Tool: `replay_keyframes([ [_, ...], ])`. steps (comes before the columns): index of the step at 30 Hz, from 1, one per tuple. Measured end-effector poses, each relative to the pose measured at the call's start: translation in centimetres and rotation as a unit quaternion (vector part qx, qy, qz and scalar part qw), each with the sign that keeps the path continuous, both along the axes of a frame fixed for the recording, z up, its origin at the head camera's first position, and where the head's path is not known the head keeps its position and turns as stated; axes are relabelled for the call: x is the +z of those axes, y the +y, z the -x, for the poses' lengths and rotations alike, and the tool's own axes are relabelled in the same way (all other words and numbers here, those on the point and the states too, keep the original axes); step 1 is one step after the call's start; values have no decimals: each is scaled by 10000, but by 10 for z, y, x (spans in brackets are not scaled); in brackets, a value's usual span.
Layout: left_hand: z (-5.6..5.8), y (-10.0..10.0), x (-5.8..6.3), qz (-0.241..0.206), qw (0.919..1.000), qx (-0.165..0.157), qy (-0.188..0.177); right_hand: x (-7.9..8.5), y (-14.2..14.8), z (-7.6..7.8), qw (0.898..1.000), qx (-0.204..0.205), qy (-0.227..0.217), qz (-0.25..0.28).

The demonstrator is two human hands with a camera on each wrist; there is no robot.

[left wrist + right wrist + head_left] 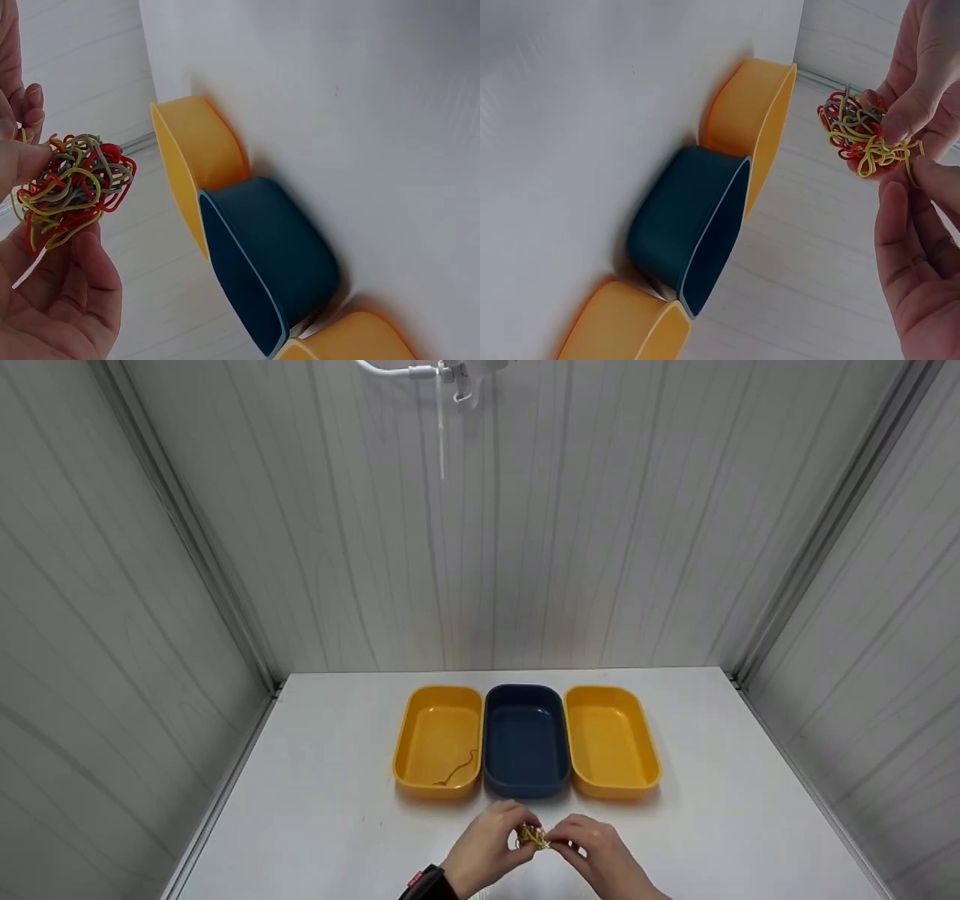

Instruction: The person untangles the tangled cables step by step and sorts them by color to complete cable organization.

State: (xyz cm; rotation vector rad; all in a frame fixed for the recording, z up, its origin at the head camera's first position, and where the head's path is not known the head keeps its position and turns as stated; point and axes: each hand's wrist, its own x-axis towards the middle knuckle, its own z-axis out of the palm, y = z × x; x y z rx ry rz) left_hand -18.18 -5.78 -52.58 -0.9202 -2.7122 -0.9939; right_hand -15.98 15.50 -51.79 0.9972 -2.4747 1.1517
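Observation:
A tangled bundle of thin red, yellow and grey cords (531,835) is held up in front of the boxes. My left hand (489,842) grips it between thumb and fingers, as the left wrist view shows with the bundle (75,184) bulging out of the grasp. Beside it, my right hand (602,855) pinches a yellow strand (911,166) at the bundle's edge with thumb and fingertips. One loose cord (457,769) lies in the left yellow box (401,742). Which cords cross inside the bundle cannot be made out.
A dark blue box (489,750) stands between the left yellow box and a right yellow box (652,765), all in a row on the white table (330,780). Pale panel walls (525,547) rise behind and on both sides. A white fitting (457,375) hangs at the top.

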Motion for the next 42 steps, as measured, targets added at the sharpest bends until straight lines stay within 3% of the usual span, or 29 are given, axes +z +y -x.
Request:
replay_keyframes([
  [11,-3,-2,2,459,9963,267,670,10,7,1,9970,-699,340,-63],
  [18,-4,-2,6,735,9925,350,911,16,12,2,9928,-1087,500,-68],
  [27,-4,-2,14,1049,9939,253,213,22,19,4,9841,-1704,499,-93],
  [31,0,-15,3,1258,9914,246,-269,33,40,11,9680,-2455,513,109],
  [35,2,-34,-15,1291,9881,454,-705,45,68,18,9467,-3171,408,385],
  [38,3,-42,-22,1098,9893,595,-751,49,80,22,9406,-3362,306,349],
  [42,2,-45,-22,821,9929,604,-618,46,87,28,9384,-3431,219,362],
])
